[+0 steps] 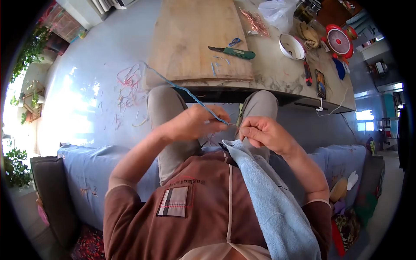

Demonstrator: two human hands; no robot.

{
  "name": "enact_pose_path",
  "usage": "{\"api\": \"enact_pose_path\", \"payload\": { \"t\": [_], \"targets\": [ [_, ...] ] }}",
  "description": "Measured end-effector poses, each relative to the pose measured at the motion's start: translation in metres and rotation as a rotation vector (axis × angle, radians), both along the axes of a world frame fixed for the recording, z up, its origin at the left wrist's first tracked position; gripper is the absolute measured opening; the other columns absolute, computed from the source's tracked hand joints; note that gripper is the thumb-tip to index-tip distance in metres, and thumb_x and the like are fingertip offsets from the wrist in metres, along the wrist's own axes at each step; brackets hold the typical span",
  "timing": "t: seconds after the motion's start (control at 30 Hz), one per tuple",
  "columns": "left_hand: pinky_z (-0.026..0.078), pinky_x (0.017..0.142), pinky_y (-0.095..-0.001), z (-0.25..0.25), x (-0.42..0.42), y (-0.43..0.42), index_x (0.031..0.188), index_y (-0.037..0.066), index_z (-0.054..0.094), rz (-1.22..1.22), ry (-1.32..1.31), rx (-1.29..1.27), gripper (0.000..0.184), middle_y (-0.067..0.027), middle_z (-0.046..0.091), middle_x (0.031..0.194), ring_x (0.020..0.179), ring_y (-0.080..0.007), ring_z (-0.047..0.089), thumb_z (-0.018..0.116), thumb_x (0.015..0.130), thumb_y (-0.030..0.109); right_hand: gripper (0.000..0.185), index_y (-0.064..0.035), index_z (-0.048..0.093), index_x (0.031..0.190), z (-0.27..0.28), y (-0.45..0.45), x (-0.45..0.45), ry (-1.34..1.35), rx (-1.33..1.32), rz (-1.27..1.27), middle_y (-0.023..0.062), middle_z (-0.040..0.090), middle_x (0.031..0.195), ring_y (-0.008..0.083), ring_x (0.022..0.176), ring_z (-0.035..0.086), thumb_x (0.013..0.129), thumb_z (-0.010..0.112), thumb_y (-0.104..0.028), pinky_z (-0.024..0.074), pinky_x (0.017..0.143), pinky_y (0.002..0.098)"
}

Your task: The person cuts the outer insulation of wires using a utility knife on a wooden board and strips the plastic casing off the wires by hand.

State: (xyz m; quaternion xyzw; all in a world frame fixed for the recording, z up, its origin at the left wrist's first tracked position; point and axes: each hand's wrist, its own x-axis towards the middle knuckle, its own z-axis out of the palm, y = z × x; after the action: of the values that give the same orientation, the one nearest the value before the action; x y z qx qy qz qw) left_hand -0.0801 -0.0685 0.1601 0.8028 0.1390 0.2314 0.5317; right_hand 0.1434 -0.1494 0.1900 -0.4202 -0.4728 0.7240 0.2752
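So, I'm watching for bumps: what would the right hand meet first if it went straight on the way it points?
Likely the left hand and the blue cable it holds, just across from the right hand; depth is hard to judge.

Left hand (199, 121) holding blue cable (186, 90), right hand (265, 132) pinching its wire end (233, 124) — green knife (238, 53) on board (195, 30)

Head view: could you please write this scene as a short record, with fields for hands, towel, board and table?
Left hand: fingers closed on a blue cord
Right hand: fingertips pinched on a thin strand at the cord's end
Towel: light blue, lying over the brown shirt
Wooden board: bears a green-handled knife, blade out, and blue scraps
Table: bears copper-coloured strands, a white bowl and a phone
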Motion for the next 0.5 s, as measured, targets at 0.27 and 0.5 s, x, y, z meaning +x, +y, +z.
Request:
{"api": "enact_pose_path", "payload": {
  "t": [0.27, 0.5],
  "targets": [
    [0.040, 0.054, -0.0226, 0.020, 0.005, -0.019, 0.087, 0.000, 0.053, -0.178, 0.104, -0.578, 0.017, -0.0021, 0.053, 0.067, 0.059, -0.0078, 0.049, 0.054, 0.090, 0.016, 0.021, -0.0057, 0.053, 0.078, 0.006, -0.009, -0.014, -0.017, -0.046, 0.016, -0.0040, 0.048, 0.059, 0.0021, 0.051, 0.040, 0.091, 0.053, -0.022, 0.0308, 0.047, 0.0171],
    [0.035, 0.053, -0.0207, 0.025, -0.016, -0.041, 0.082, 0.001, 0.056, -0.514, 0.177, -1.238, 0.018, 0.0005, 0.051, 0.064, 0.060, -0.0060, 0.047, 0.055, 0.089, 0.018, 0.022, -0.0047, 0.052, 0.078, 0.037, -0.038, -0.018, 0.113, -0.275, 0.155, -0.0052, 0.041, 0.056, 0.0023, 0.049, 0.036, 0.091, 0.053, -0.022, 0.0272, 0.045, 0.0189]
  ]
}}
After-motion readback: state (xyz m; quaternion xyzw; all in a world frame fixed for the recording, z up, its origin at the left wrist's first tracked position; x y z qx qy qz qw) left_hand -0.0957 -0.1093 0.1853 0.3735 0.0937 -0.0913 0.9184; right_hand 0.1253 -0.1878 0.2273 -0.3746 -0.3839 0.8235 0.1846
